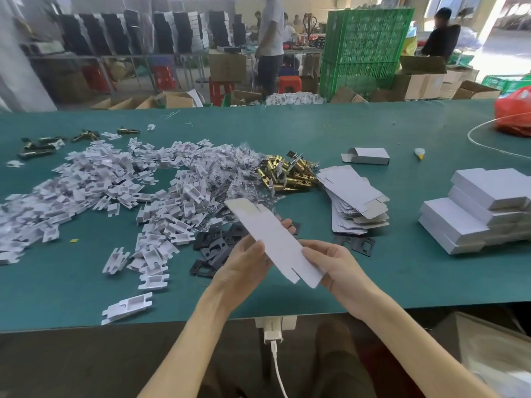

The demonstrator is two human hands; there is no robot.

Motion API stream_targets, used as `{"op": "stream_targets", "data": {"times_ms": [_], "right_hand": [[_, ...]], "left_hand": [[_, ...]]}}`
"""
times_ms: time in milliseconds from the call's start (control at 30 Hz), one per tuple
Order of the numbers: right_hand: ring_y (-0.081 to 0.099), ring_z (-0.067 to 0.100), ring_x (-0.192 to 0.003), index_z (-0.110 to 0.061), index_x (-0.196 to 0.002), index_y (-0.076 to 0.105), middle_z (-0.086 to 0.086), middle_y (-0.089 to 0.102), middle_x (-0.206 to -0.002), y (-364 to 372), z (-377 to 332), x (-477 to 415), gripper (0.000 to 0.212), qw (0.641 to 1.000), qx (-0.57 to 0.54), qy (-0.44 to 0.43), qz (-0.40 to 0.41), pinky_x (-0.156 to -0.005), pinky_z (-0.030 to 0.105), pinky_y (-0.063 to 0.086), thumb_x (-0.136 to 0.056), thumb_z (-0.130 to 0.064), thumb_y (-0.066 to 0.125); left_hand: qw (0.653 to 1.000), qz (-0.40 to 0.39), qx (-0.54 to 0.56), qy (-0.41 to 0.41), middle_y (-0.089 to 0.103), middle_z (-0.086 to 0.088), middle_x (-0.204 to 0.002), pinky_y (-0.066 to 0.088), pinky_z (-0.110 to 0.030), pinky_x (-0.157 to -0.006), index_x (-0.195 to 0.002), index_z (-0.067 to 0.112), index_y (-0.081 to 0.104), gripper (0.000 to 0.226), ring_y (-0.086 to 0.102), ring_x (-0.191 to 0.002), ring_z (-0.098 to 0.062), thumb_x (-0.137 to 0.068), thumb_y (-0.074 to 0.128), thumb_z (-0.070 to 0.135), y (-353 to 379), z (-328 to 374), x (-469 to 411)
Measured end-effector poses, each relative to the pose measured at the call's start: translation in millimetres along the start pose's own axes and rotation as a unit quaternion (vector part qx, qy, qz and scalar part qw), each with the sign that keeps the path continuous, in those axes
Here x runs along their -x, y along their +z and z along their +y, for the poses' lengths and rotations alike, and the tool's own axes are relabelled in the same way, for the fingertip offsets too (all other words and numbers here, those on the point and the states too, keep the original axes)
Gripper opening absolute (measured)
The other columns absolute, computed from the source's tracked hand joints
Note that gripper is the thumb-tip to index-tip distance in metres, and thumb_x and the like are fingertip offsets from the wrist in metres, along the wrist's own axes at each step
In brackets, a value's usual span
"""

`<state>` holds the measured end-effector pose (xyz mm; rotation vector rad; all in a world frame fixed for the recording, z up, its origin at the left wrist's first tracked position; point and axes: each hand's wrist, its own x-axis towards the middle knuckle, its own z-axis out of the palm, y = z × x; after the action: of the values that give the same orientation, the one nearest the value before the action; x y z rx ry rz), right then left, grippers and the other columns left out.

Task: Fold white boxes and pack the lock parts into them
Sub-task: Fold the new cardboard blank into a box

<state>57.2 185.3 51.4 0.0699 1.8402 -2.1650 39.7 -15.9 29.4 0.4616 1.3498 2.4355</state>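
White card in the form of a flat, unfolded box blank [275,242] is held tilted above the near part of the green desk [402,282]. The left grip [244,265] is curled round its long left edge with the thumb on top, and the right grip [336,262] pinches its near end. On the desk beyond lie black strike plates [215,248] just beneath the blank, a wide spill of white plastic inserts [115,182] to the left, a heap of brass latch bolts [287,176], a leaning stack of flat blanks [356,202], and folded white boxes [482,208] piled at the far right.
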Motion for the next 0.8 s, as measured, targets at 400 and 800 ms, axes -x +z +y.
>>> {"op": "stream_targets", "data": {"times_ms": [400, 800], "right_hand": [[0.053, -0.001, -0.127, -0.033, -0.131, 0.064, -0.025, 0.058, -0.131, 7.0, 18.3, 13.2, 0.041, 0.882, 0.39, -0.266, -0.015, -0.107, 0.019, 0.041, -0.092, -0.039, 0.073], [0.067, 0.023, -0.073, -0.008, -0.106, 0.072, 0.003, 0.073, -0.09, 23.8, 16.2, 16.8, 0.015, 0.749, 0.52, -0.392, 0.124, -0.058, 0.04, 0.057, -0.092, -0.004, 0.071]], "left_hand": [[0.983, 0.164, 0.071, -0.044, 0.069, -0.018, -0.121, 0.056, -0.042, -0.102, -0.127, 0.0, 0.062, 0.1, 0.067, -0.116, -0.03, -0.05, 0.102, 0.05, -5.5, -3.7, 0.7], [0.969, 0.203, 0.025, -0.136, 0.071, -0.01, -0.093, 0.05, -0.047, -0.11, -0.095, 0.012, 0.071, 0.036, 0.067, -0.094, -0.024, -0.087, 0.079, 0.046, 9.0, -2.7, 1.0]]}}
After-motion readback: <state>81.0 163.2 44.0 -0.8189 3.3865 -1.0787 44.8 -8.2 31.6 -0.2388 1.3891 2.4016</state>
